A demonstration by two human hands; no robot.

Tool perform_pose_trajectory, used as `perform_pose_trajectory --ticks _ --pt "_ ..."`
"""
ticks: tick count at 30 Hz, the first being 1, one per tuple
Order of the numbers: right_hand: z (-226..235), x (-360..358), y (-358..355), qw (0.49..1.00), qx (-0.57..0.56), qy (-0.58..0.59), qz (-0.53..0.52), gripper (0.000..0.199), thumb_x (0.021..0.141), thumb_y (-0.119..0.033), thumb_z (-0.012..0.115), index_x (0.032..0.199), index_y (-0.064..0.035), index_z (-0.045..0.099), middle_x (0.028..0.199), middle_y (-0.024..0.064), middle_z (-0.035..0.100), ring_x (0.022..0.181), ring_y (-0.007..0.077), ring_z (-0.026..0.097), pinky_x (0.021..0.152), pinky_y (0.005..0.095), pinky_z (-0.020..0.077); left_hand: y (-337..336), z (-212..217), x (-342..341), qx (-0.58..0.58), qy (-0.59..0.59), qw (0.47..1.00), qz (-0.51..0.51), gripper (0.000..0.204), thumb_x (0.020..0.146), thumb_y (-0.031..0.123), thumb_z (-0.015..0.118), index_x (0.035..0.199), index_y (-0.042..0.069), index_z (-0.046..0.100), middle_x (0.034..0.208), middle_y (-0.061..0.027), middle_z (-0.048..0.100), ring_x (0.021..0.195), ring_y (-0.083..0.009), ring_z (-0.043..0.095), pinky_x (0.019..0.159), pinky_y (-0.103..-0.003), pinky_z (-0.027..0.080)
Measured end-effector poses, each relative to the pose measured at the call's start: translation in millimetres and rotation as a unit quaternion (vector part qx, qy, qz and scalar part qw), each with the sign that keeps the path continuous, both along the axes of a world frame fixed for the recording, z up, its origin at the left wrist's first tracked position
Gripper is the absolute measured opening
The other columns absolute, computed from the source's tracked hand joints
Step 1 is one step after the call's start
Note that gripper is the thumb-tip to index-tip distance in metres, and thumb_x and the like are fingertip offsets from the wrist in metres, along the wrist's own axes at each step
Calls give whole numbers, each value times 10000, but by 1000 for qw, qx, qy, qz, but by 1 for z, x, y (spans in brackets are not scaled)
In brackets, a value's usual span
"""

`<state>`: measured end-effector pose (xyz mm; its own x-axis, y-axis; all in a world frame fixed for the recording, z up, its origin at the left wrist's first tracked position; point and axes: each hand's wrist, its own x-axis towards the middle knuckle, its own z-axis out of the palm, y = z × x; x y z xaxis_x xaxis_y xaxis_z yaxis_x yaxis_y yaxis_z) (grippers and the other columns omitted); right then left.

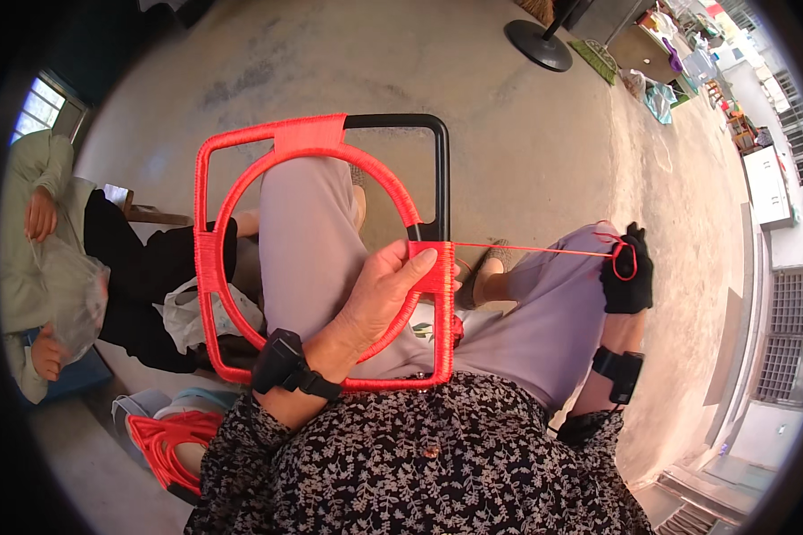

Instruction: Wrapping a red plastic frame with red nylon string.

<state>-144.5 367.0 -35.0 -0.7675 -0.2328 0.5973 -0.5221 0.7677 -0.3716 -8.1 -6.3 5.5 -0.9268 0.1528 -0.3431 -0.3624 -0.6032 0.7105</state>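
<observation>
A rounded square frame [207,308] with a ring inside it stands above my lap, mostly wrapped in red cord. Its upper right corner is bare black. My left hand [376,299] grips the frame's right side, thumb pressed on the wrapped band where ring and square meet. From that band a red cord [535,250] runs taut to the right. My right hand [629,272], in a black glove, is closed on the cord out beside my right knee, with a loose loop hanging by the fingers.
At the left sits another person [40,214] holding a clear plastic bag [71,299]. More red-wrapped pieces [174,437] lie low at my left. Across the concrete floor [401,71] are a round black stand base [538,46] and a broom head [595,59]. Cluttered shelves line the upper right.
</observation>
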Motion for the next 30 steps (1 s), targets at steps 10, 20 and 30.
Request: perform_pose_trajectory --ticks 10,20,30 --pt "70 42 -207 977 -72 -144 139 512 818 -52 622 1305 -38 465 1145 169 598 1032 300 606 846 371 499 1 -4 -4 -30 10 981 192 429 991 380 429 1170 -2 509 958 -30 615 826 -101 590 757 -272 483" --pt "109 56 -241 954 54 -189 227 361 816 -57 589 1174 -58 544 1113 115 628 846 242 662 673 333 534 -4 -32 0 -138 50 964 222 203 970 159 511 1094 18 589 940 2 626 811 -39 557 680 -199 460" --pt "18 38 -225 665 -234 -662 253 293 882 -193 611 1117 -19 588 830 25 630 664 93 594 555 247 488 -2 -25 -4 -55 -24 982 178 165 923 64 513 1013 8 639 853 -11 649 715 -76 587 668 -201 460"
